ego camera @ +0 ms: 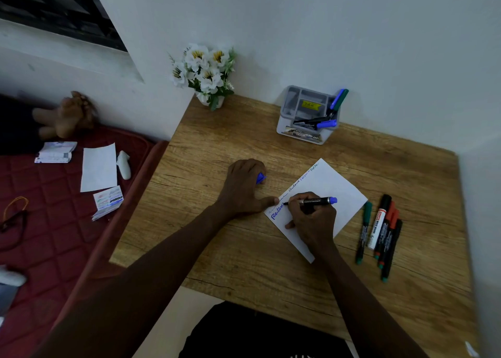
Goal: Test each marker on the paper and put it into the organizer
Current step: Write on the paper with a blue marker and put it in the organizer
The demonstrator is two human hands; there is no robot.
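My right hand (311, 219) grips a black marker with a blue end (317, 201); its tip touches the white paper (336, 184) beside blue writing near the sheet's left corner. My left hand (244, 186) rests on the wooden desk to the left of the paper, its fingers curled round a blue cap (260, 178) and its thumb touching the paper's corner. A grey organizer (303, 133) stands at the back of the desk with several markers in it. Several more markers (379, 233) lie in a row to the right of the paper.
A small pot of white flowers (204, 72) stands in the desk's back left corner against the wall. Left of the desk is a red mattress (54, 208) with papers, booklets and a soft toy. The desk's right edge runs along a wall.
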